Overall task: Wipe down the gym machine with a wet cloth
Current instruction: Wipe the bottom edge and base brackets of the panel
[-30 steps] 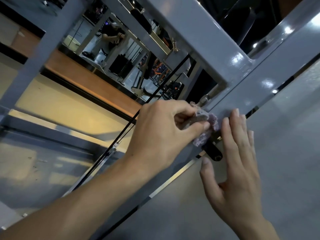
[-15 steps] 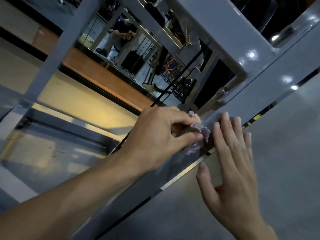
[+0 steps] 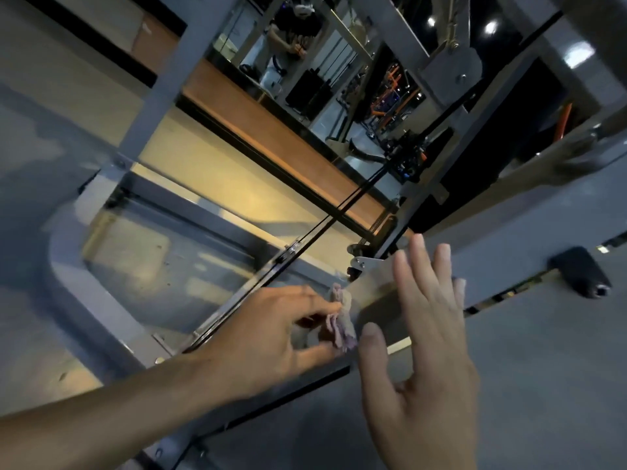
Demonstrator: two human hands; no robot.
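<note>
The grey painted steel frame (image 3: 481,266) of the gym machine crosses a room with a pale floor, a wooden ledge (image 3: 271,137) and a mirror (image 3: 339,79) showing other machines. A black cable (image 3: 325,222) runs slantwise behind the beam. Against the earlier frames, both hands sit lower along the beam, and a black knob (image 3: 582,276) now shows to the right. The left hand (image 3: 271,334) has its grip pinched on a small, crumpled, lilac cloth (image 3: 341,320), pressed to the beam. The right hand (image 3: 427,340) is released, fingers straight and spread flat by the smooth metal.
</note>
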